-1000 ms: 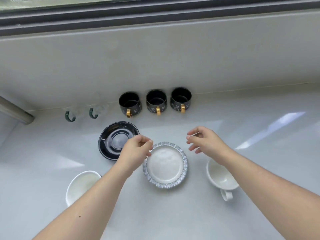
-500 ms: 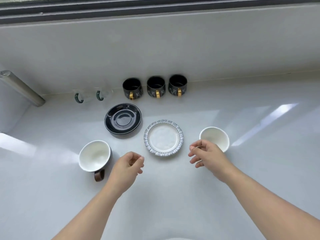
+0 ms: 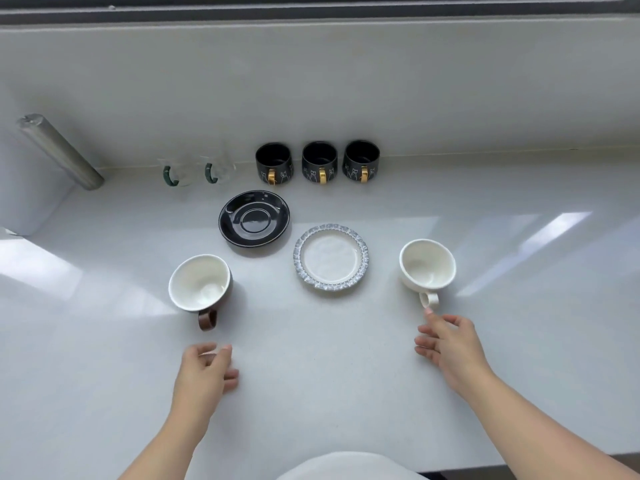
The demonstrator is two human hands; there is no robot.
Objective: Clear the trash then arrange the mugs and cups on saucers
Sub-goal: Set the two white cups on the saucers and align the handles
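White glossy tabletop (image 3: 346, 393) under a window ledge. White cup (image 3: 427, 265) and brown mug (image 3: 201, 282) empty, off saucers. Left hand (image 3: 204, 372) and right hand (image 3: 450, 344) loosely open, holding nothing.

I look down on a glossy pale grey countertop (image 3: 346, 393) that runs to a plain matching upstand (image 3: 346, 98) at the far side. Above it sits a dark window frame (image 3: 311, 8). Bright daylight patches streak the counter left and right. A dull metal cylindrical bar (image 3: 59, 150) slants at far left.
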